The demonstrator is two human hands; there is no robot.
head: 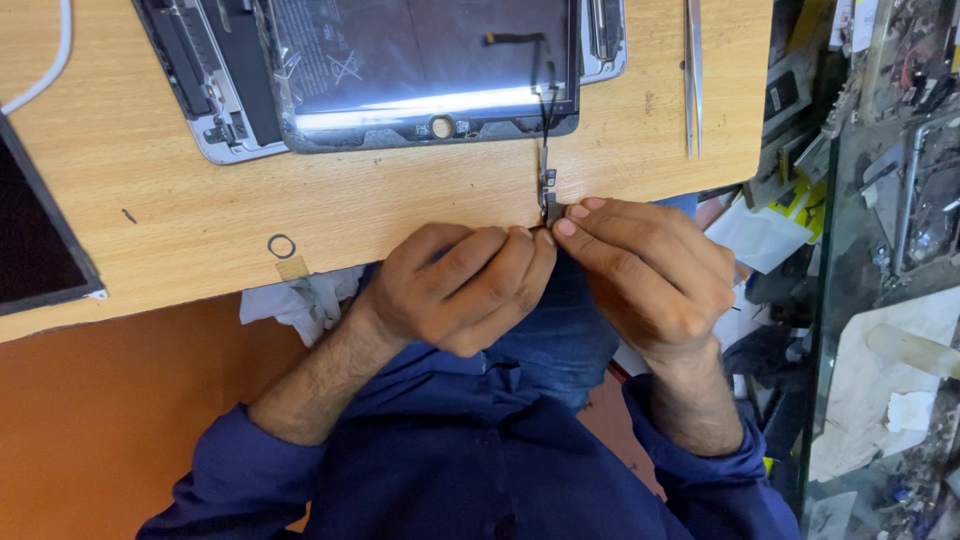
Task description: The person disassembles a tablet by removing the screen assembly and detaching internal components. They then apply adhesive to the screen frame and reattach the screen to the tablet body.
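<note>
Left hand curled, right hand arched, fingers of both pinching flex cable

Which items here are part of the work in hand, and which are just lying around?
In use:
- left hand and right hand, pinching the flex cable at the table edge
- opened tablet that the cable runs from

Lying about:
- tweezers
- small ring
- white cable
- dark screen panel
- white cloth
</note>
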